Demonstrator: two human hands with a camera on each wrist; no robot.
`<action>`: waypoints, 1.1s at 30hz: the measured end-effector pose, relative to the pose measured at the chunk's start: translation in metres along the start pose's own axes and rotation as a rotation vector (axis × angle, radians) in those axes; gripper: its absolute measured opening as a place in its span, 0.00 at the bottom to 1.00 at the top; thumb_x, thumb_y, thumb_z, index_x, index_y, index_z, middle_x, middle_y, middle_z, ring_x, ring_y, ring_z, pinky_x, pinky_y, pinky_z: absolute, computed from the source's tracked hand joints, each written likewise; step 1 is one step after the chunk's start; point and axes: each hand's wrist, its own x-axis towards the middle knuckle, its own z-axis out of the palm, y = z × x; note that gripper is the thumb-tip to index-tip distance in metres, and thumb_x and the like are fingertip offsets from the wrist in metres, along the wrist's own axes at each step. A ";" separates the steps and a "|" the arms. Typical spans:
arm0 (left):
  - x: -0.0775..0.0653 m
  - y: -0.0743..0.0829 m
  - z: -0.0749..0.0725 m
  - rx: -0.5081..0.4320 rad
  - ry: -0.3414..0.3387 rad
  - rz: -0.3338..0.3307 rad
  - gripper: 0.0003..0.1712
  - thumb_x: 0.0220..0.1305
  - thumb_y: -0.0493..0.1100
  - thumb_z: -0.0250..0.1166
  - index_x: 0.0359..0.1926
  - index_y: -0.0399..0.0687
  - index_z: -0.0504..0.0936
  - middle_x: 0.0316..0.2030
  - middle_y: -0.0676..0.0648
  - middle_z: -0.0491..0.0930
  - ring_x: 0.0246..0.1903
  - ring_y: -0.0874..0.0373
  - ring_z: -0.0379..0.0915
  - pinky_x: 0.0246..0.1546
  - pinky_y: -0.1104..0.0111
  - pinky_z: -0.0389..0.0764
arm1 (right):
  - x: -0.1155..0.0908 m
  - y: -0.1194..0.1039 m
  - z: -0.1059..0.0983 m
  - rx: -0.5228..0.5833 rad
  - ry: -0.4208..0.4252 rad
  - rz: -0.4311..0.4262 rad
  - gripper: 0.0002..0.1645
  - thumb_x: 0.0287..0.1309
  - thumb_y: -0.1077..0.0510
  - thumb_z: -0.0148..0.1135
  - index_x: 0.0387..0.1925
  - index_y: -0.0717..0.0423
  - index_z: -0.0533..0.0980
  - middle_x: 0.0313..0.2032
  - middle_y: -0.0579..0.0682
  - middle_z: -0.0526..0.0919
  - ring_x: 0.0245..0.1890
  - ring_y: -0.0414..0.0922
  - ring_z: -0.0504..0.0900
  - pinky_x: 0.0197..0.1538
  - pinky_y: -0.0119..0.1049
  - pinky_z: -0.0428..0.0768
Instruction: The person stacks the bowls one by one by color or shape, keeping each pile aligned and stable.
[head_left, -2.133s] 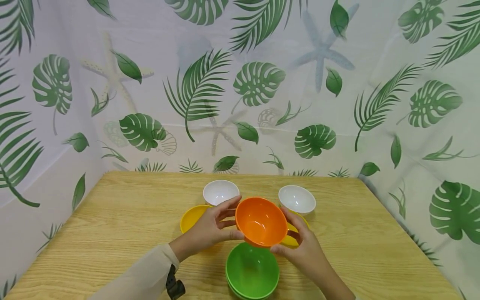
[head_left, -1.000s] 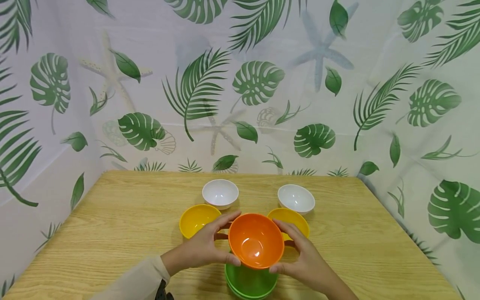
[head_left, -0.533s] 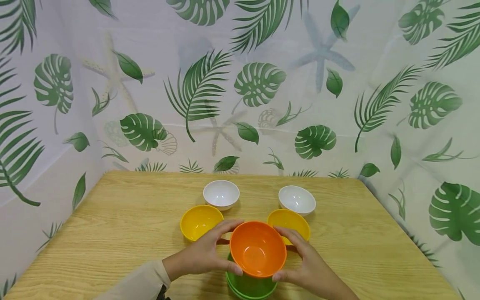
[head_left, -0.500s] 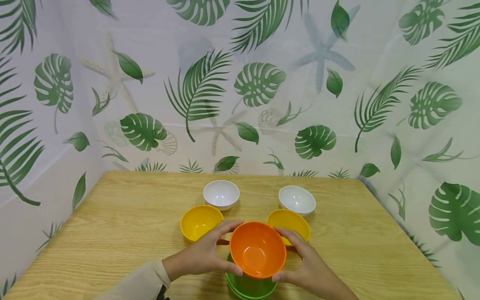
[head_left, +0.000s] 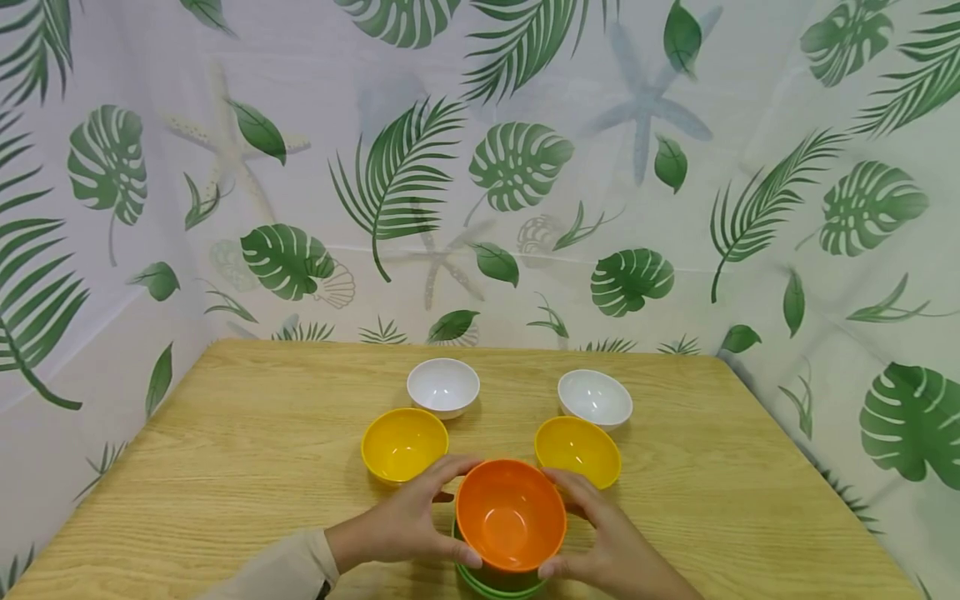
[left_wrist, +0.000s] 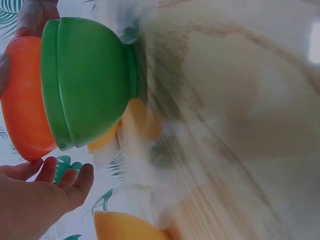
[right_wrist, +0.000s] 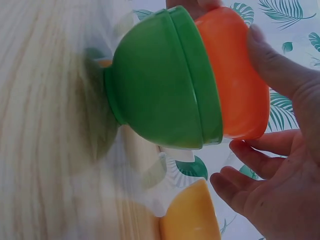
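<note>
An orange bowl [head_left: 512, 517] is held between both hands, its lower part inside the top of the nested green bowls [left_wrist: 95, 85]. My left hand [head_left: 408, 525] grips its left side, thumb near the front rim and fingers behind. On the opposite side my right hand [head_left: 607, 533] holds it the same way, as the right wrist view shows with the thumb on the orange wall. The green bowls [right_wrist: 160, 85] stand upright on the table, and in the head view the orange bowl hides most of them.
Two yellow bowls, a left one [head_left: 405, 446] and a right one [head_left: 577, 452], stand just beyond the hands. Behind them are two white bowls, left [head_left: 443, 388] and right [head_left: 595, 398]. The wooden table [head_left: 247, 433] meets a leaf-printed cloth wall [head_left: 540, 275] at the back.
Both hands have lowered the orange bowl toward me, from above the green bowls down into the upper one. The yellow and white bowls have stayed in place.
</note>
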 end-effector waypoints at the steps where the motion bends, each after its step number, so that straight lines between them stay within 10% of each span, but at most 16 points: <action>1: -0.001 -0.001 0.000 0.007 0.000 -0.007 0.47 0.46 0.53 0.73 0.66 0.48 0.62 0.62 0.53 0.61 0.59 0.59 0.59 0.52 0.61 0.71 | 0.000 0.001 0.001 0.002 -0.006 0.001 0.47 0.43 0.49 0.71 0.66 0.44 0.61 0.63 0.41 0.64 0.56 0.41 0.68 0.57 0.47 0.68; 16: -0.008 -0.012 0.006 -0.001 -0.038 -0.018 0.48 0.47 0.53 0.72 0.67 0.48 0.61 0.60 0.52 0.63 0.57 0.60 0.61 0.50 0.63 0.72 | -0.002 0.013 0.011 -0.040 -0.064 0.072 0.55 0.37 0.42 0.73 0.67 0.49 0.58 0.65 0.54 0.61 0.61 0.54 0.61 0.58 0.61 0.61; 33: -0.006 -0.009 0.006 -0.008 -0.032 -0.087 0.50 0.43 0.50 0.75 0.66 0.41 0.62 0.58 0.49 0.69 0.53 0.59 0.65 0.46 0.68 0.74 | 0.001 0.003 0.007 -0.044 -0.124 0.052 0.55 0.40 0.43 0.72 0.67 0.58 0.59 0.58 0.47 0.71 0.54 0.45 0.71 0.55 0.49 0.70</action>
